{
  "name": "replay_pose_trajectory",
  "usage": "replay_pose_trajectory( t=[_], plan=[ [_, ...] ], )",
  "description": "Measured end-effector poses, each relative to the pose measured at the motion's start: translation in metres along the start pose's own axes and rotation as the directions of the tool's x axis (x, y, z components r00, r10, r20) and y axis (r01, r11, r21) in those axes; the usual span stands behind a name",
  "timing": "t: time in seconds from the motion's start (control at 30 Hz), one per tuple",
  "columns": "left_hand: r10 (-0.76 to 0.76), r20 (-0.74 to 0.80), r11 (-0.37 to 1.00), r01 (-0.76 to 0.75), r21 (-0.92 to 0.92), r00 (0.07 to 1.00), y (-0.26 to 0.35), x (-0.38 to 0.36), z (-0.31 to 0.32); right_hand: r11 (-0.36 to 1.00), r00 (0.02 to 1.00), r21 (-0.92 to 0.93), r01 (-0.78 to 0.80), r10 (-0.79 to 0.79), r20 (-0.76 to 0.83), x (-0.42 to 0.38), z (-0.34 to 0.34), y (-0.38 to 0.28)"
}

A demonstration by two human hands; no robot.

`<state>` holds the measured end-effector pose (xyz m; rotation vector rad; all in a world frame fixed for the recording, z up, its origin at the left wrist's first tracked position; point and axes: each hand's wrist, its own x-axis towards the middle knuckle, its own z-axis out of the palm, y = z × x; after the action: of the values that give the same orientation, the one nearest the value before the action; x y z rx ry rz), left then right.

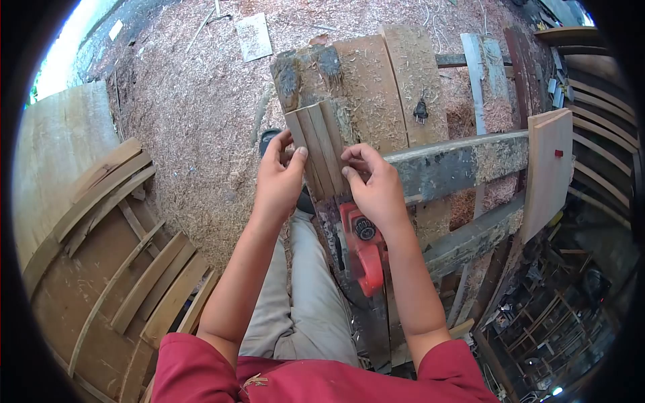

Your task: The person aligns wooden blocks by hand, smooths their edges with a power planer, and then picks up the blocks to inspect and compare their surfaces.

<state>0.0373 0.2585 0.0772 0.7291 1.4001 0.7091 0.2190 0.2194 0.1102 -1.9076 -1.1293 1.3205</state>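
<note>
Several narrow wooden strips point(317, 149) lie side by side between my two hands, at the end of the workbench. At their left edge is my left hand point(282, 178), its thumb on top and its fingers curled at the side. My right hand point(375, 190) is closed at the right edge, thumb and fingertips drawn together against the strips. Just below the right hand, a red electric planer point(369, 265) with a black knob rests on the bench, partly covered by that hand and wrist.
Wide boards point(366, 87) strewn with shavings lie ahead, with a black plug point(420, 111) on one. A thick beam point(463, 161) runs to the right, toward upright panels point(547, 171). Curved wooden pieces point(101, 188) are stacked at left. Shavings point(195, 101) cover the floor.
</note>
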Motion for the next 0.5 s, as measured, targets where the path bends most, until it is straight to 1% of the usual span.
replay_pose_trajectory(
  t=[0.03, 0.13, 0.23, 0.33, 0.43, 0.5],
  plan=[
    [0.03, -0.01, 0.999, -0.03, -0.016, 1.0, -0.002, 0.001, 0.0, 1.0, 1.0, -0.017, 0.008, -0.009, -0.004, -0.001, 0.001, -0.001],
    [0.132, -0.004, 0.991, -0.132, 0.024, 0.991, -0.007, 0.003, -0.004, 0.997, 0.997, -0.006, 0.076, -0.076, -0.029, -0.005, 0.007, 0.005],
    [0.188, -0.032, 0.982, -0.188, 0.007, 0.982, -0.009, 0.004, -0.001, 0.99, 0.991, 0.09, 0.112, -0.104, -0.089, -0.014, 0.014, 0.012],
    [0.209, -0.041, 0.977, -0.21, -0.038, 0.977, -0.003, -0.004, -0.002, 0.97, 0.978, 0.214, 0.116, -0.075, -0.193, -0.031, 0.018, 0.021],
    [0.216, -0.073, 0.976, -0.217, -0.001, 0.974, -0.017, -0.01, -0.013, 0.99, 0.969, 0.061, 0.13, -0.114, -0.217, -0.069, 0.004, 0.018],
    [0.207, -0.054, 0.978, -0.206, 0.029, 0.977, -0.039, -0.013, -0.024, 0.994, 0.965, -0.009, 0.105, -0.104, -0.242, -0.101, -0.003, 0.032]
  ],
)
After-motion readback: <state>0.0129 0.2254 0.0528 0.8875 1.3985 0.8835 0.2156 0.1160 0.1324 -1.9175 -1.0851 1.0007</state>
